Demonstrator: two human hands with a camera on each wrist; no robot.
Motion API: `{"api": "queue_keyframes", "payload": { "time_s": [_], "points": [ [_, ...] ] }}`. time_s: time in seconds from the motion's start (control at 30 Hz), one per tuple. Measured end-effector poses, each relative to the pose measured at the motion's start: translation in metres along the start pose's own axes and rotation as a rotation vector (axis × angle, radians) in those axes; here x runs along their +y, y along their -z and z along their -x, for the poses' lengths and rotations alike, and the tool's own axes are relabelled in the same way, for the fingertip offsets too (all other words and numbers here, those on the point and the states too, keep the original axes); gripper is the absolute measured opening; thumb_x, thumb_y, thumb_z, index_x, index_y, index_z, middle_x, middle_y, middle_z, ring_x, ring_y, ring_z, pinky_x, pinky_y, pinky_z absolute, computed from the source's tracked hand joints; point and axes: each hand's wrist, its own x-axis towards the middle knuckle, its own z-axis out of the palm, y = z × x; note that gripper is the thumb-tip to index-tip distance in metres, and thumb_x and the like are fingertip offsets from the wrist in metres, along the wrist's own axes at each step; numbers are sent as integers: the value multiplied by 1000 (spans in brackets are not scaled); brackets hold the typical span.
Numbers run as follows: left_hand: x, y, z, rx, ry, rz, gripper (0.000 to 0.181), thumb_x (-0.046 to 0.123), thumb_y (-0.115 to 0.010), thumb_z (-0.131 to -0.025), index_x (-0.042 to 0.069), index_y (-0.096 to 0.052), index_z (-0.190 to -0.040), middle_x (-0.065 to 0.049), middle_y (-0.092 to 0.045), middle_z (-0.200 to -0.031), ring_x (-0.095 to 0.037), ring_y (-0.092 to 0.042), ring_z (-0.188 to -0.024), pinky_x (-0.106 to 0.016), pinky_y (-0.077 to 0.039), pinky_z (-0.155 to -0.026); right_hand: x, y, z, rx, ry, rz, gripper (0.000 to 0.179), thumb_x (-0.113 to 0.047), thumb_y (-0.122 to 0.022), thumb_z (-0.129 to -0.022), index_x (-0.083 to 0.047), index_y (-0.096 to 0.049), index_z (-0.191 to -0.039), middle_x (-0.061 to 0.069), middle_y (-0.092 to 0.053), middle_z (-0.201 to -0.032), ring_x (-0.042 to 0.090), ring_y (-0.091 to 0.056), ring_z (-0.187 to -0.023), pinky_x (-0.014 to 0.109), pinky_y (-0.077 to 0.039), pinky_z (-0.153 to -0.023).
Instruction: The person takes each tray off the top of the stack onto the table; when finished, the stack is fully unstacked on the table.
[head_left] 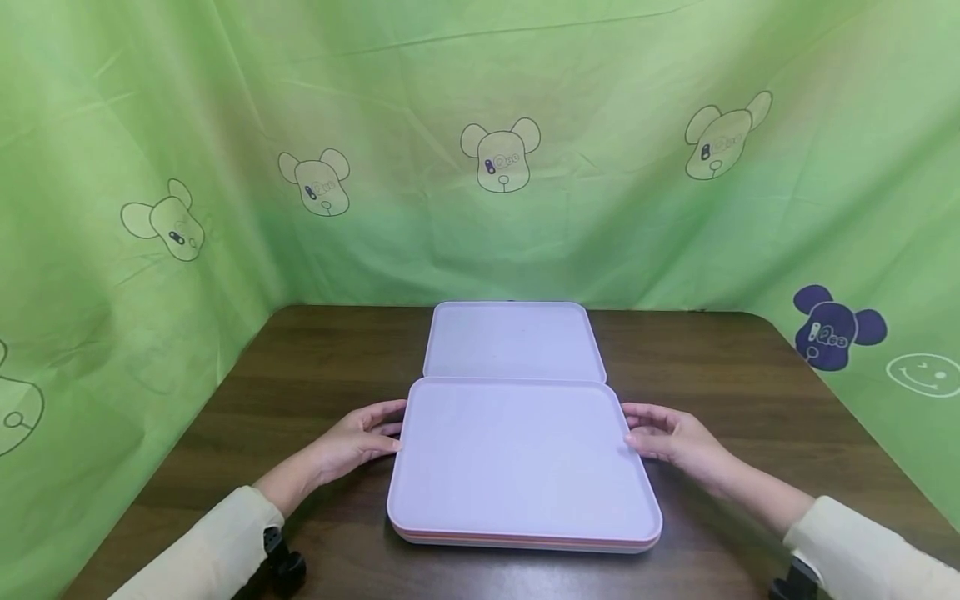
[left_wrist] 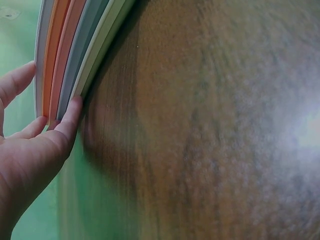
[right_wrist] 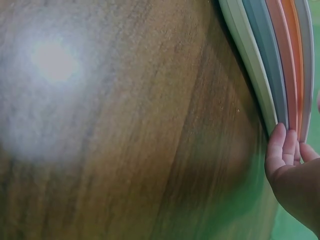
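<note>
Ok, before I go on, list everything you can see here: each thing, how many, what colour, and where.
stack of trays: one stack, lilac on top, with orange, pink, grey-blue and cream edges showing in the wrist views, near middle of the table.
single tray: one, lilac, just behind the stack, at the table's far edge.
table: one, dark brown wood.
backdrop cloth: one, green with bear prints, behind and on both sides of the table.
left hand: fingers on the stack's left edge.
right hand: fingers on the stack's right edge.
sleeves: two, cream.
</note>
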Motion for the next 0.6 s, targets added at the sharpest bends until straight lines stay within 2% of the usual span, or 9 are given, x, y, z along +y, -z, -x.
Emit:
{"api": "queue_keyframes", "payload": {
  "time_s": [0.33,0.6],
  "points": [
    [-1,1,-1,-12,-2,11,77,3,-67,-90,-7,-21,-150,-29,-27,-151,-40,-33,-137,-37,-42,-101,0,-5,2,52,0,94,65,-8,-73,-86,18,-40,-136,27,-56,-126,6,-60,-94,24,-52,-78],
    [-1,1,-1,-8,-5,7,77,3,-68,-89,-8,-21,-150,-29,-26,-151,-40,-32,-137,-37,-43,-101,-2,-7,4,71,24,198,66,-12,-76,-83,13,-46,-135,21,-62,-118,10,-58,-96,23,-51,-77]
  ]
}}
